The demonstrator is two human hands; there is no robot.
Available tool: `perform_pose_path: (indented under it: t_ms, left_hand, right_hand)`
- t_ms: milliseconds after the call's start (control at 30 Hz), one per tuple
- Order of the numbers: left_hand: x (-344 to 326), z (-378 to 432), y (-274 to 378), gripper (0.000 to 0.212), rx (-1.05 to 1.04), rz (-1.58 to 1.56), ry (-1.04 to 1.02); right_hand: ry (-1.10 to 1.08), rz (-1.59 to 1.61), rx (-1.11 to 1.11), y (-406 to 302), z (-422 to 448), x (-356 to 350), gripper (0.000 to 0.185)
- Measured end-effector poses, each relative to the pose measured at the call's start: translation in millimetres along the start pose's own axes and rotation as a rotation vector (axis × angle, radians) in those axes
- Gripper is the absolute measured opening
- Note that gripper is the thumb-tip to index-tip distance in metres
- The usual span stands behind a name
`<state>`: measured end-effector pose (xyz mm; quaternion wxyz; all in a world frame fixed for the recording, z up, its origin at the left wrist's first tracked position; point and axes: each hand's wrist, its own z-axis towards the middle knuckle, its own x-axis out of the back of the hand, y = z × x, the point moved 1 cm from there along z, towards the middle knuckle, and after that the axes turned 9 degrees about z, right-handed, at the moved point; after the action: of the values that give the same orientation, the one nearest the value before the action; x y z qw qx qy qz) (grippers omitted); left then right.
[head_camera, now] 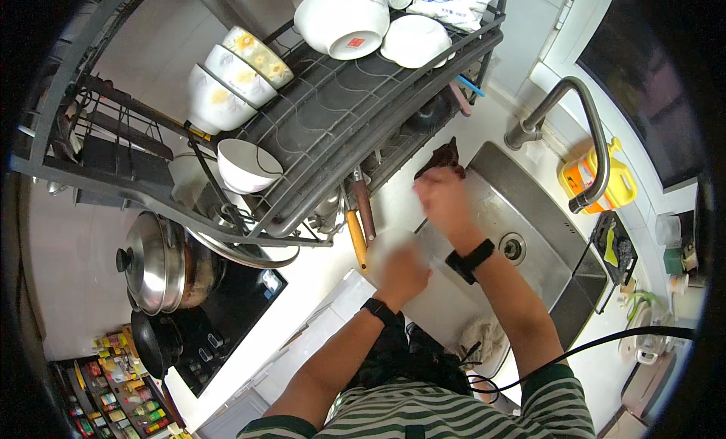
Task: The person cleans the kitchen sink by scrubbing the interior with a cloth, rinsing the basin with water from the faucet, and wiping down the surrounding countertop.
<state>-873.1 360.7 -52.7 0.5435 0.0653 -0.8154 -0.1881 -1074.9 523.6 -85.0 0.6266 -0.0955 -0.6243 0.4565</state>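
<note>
My right hand is raised over the left rim of the steel sink, with its fingers at a dark brown cloth or bag-like item on the white counter. Whether the fingers grip it is too blurred to tell. Lower and to the left, my left hand is at a pale round bowl or lid, also blurred, beside the sink's near left edge. Each wrist wears a black band. A yellow handle and a brown handle stick out just beyond my left hand.
A black metal dish rack with white bowls overhangs the counter. A curved steel faucet and a yellow detergent jug stand behind the sink. A beige rag lies at its near end. Left are a lidded steel pot and black pan.
</note>
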Motion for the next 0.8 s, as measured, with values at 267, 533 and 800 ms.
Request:
perform_pose_path:
  t_ms: [267, 533, 800]
  left_hand:
    - [-3, 11, 8, 0.09, -0.003, 0.0, -0.007]
    - [-1, 4, -1, 0.093, -0.023, 0.038, -0.021]
    - [-12, 17, -8, 0.073, -0.072, 0.026, 0.079]
  right_hand:
    - [-0.223, -0.284, 0.424, -17, 11, -87, 0.05]
    - [-0.332, -0.195, 0.428, -21, -49, -24, 0.021]
    - [0.087, -0.056, 0.022, 99, -201, 103, 0.042]
